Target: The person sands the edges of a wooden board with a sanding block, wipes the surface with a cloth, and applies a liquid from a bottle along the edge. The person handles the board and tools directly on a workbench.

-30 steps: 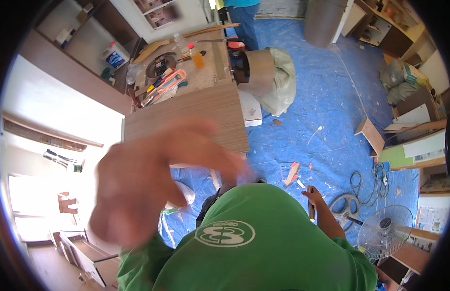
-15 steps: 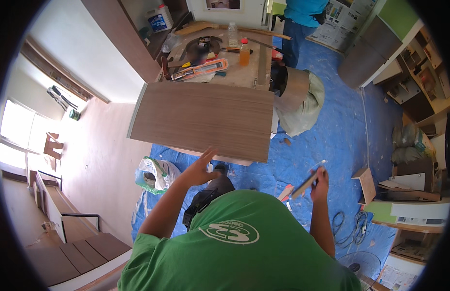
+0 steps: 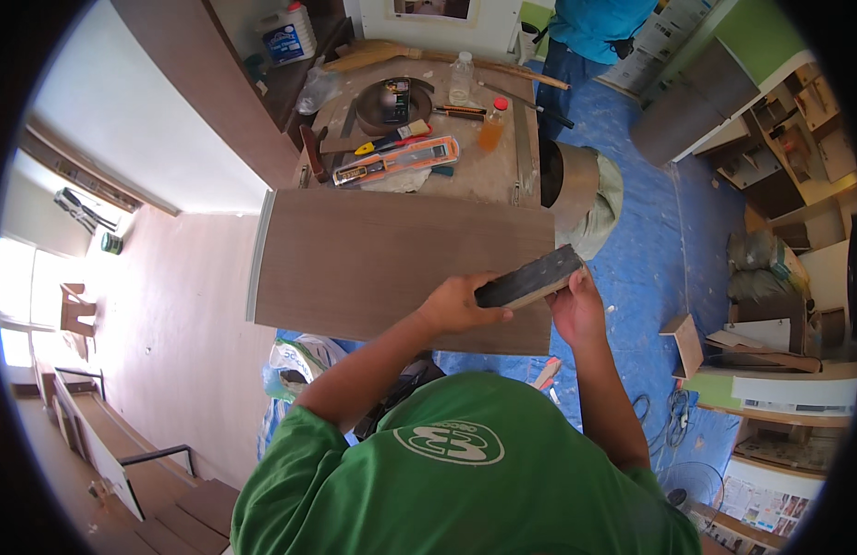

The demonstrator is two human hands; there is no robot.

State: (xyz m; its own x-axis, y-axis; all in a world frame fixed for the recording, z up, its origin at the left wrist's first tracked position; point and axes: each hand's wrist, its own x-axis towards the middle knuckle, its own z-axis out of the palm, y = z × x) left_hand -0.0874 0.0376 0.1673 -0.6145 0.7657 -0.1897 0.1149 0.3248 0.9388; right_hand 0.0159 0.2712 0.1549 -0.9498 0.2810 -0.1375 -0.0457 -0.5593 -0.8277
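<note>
A sanding block (image 3: 530, 278), a wooden bar with a dark, worn face turned upward, is held level over the right part of a brown wood-grain panel (image 3: 373, 264). My left hand (image 3: 461, 303) has its fingers and thumb round the block's left end. At the other end, my right hand (image 3: 578, 310) grips from below and the side. The panel lies across the near edge of a cluttered worktable (image 3: 479, 171), with a pale strip along its left edge.
On the worktable are a paintbrush (image 3: 398, 136), a packaged tool (image 3: 401, 162), a tape roll (image 3: 373, 106), an orange-filled bottle (image 3: 491, 127), a clear bottle (image 3: 461, 79) and a broom (image 3: 382, 55). A person in blue (image 3: 576, 37) stands beyond. Blue sheeting (image 3: 646, 250) covers the floor; a bag (image 3: 304, 356) stands below the panel.
My right hand has brought the sanding block up from the right side to over the panel. My left hand has moved right and taken hold of its other end. The view has shifted.
</note>
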